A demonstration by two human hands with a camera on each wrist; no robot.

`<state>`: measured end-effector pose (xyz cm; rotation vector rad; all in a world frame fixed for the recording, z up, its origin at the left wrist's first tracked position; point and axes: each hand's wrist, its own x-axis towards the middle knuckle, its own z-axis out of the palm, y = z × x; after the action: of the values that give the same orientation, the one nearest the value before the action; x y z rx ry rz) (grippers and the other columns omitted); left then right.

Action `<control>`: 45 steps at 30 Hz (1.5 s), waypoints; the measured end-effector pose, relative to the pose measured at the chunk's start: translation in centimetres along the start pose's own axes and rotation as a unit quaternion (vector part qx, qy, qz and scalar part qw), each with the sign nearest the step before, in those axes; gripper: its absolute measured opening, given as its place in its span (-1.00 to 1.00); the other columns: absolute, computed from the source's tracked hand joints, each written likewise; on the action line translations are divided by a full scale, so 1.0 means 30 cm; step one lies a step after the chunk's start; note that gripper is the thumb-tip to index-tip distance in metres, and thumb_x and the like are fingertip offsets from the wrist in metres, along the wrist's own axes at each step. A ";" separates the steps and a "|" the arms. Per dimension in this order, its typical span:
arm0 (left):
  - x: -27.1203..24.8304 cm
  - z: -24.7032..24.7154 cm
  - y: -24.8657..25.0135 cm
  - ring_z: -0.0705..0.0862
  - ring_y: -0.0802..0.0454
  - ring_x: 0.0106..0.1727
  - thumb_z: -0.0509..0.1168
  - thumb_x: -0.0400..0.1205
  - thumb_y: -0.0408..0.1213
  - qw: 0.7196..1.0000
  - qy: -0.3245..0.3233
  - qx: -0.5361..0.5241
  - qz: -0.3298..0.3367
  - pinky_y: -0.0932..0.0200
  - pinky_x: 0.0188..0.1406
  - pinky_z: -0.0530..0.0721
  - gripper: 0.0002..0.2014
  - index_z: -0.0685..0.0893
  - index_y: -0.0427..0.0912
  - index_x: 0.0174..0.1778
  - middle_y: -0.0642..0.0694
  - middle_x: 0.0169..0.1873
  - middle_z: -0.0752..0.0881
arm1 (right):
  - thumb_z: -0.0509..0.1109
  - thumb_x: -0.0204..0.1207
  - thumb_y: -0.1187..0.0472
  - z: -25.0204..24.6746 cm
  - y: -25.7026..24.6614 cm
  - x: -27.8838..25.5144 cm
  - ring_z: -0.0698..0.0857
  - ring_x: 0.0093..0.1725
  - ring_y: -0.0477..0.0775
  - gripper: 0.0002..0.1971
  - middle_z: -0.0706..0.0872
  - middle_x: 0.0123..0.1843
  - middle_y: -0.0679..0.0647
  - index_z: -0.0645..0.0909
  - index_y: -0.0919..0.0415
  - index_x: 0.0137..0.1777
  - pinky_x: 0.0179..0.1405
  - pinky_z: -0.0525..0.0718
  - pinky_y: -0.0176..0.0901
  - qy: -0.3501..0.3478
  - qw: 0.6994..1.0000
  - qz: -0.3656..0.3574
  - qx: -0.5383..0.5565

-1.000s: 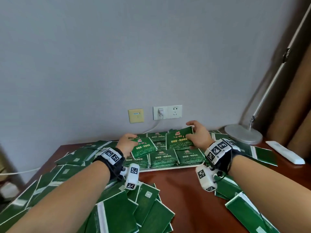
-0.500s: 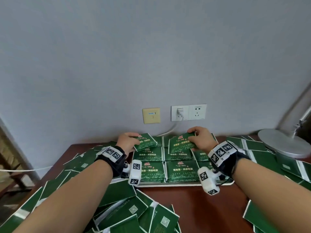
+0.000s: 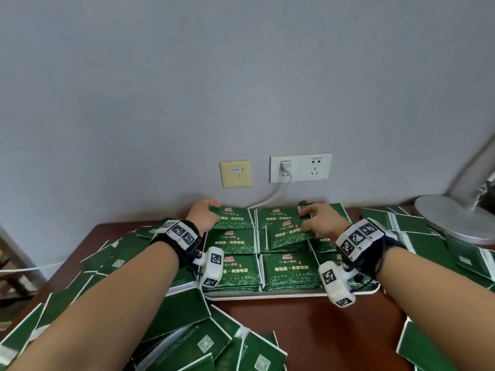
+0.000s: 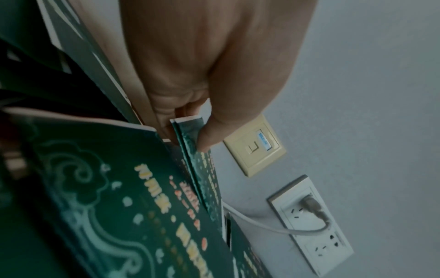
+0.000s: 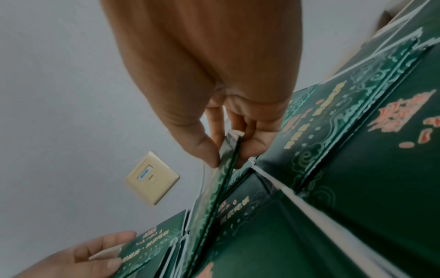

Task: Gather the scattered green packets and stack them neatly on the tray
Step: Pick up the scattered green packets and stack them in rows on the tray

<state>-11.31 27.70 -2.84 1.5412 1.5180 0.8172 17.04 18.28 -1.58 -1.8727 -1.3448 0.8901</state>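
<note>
Nearest the camera, at six o'clock on the dark wooden table [image 3: 321, 325], loose green packets [image 3: 187, 341] lie overlapping in a heap, most showing plain backs with white edges. More scattered packets [image 3: 471, 253] spread out at three o'clock, reaching under the round metal lamp base [image 3: 455, 218], and others fan away at nine o'clock.

Just beyond the heap, toward twelve o'clock, sits the white tray [image 3: 294, 295], covered by rows of packet stacks [image 3: 290, 269] lying face up, printed with gold and red characters.

Over the tray's far-left corner, at eleven o'clock, the left hand [image 3: 205, 216] pinches a thin bundle of packets [image 4: 192, 135] by its corner, thumb on top and fingers beneath, the bundle lying almost flat on the back-row stack.

At one o'clock, the right hand [image 3: 322, 219] pinches another packet bundle [image 3: 288, 232] by its right edge between thumb and fingers; the bundle tilts, its held side raised above the middle stacks, slightly askew to them.

Farthest off, at twelve o'clock on the grey wall, a beige wall plate [image 3: 235, 174] sits beside a white double socket [image 3: 300, 167] with a plug and white cable running down behind the tray.
</note>
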 end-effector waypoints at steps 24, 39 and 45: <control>0.046 0.051 -0.023 0.70 -0.11 0.13 0.49 0.54 -0.41 0.977 -0.027 0.208 0.045 0.04 0.22 0.68 -0.55 0.64 -0.15 0.35 -0.17 0.26 0.65 | 0.59 0.39 0.27 0.054 -0.019 -0.027 0.66 0.13 0.00 -0.62 0.72 0.25 0.05 0.72 0.14 0.23 0.19 0.55 -0.23 -0.014 0.973 -0.064 -0.223; 0.030 0.040 -0.023 0.49 -0.20 0.45 0.48 0.54 -0.17 0.963 -0.005 0.262 0.064 -0.13 0.48 0.48 -0.70 0.70 0.10 0.19 -0.15 0.38 0.60 | 0.56 0.41 0.19 0.046 -0.015 -0.046 0.69 -0.10 -0.02 -0.66 0.71 0.18 0.13 0.73 0.11 0.20 0.05 0.69 -0.13 0.004 0.964 -0.074 -0.254; -0.065 0.006 0.054 0.64 -0.07 0.23 0.44 0.56 -0.23 0.964 -0.012 0.248 0.094 0.05 0.25 0.64 -0.74 0.67 0.11 0.14 -0.08 0.26 0.67 | 0.46 0.47 0.24 -0.007 -0.070 -0.134 0.59 -0.13 -0.05 -0.62 0.72 0.23 0.12 0.67 0.19 0.30 -0.08 0.55 -0.26 0.014 0.960 -0.095 -0.265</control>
<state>-10.54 25.81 -1.32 2.0765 1.6575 0.5349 15.18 14.92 0.85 -2.0775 -1.8417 0.4248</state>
